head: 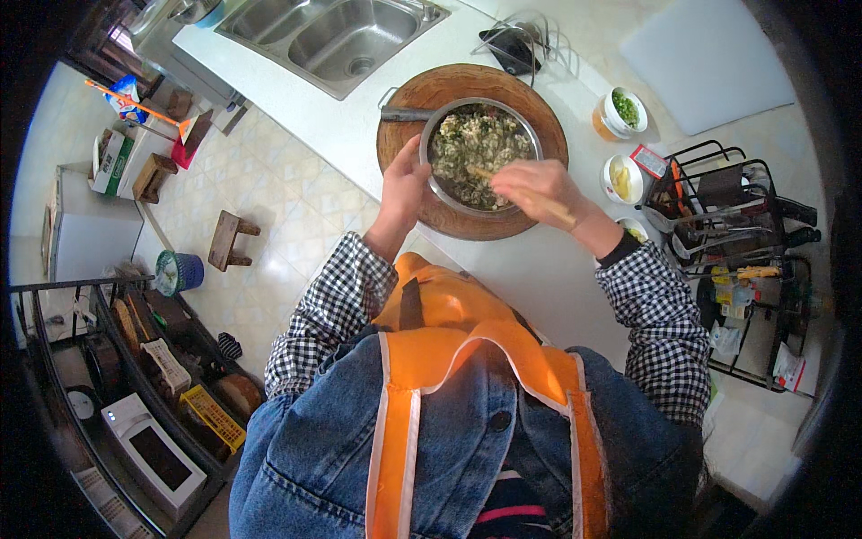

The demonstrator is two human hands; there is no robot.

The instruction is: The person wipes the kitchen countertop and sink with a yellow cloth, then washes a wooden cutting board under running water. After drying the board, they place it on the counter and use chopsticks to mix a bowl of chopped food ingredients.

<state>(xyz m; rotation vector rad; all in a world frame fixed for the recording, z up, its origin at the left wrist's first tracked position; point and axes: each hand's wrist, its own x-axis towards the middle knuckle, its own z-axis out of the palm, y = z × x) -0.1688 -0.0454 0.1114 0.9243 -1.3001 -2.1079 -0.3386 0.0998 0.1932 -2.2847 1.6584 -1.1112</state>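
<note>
A round metal bowl point(536, 132) holds a chopped, pale and green filling mixture point(479, 145). It stands on a thick round wooden chopping board point(553, 135) on the counter. My left hand point(406, 176) grips the bowl's left rim. In my right hand point(542, 188) are wooden chopsticks point(549, 207), their tips down in the mixture at the bowl's near right side. A grey metal handle point(406, 114) lies on the board at the upper left; the bowl hides whatever it belongs to.
Behind the board are a double steel sink point(353, 37) and a black device with cables point(515, 50). To the right stand a bowl of chopped scallions point(625, 111), a bowl of yellow pieces point(623, 179), a wire utensil rack point(731, 195) and a white cutting board point(707, 64). A wooden stool point(229, 239) is on the floor.
</note>
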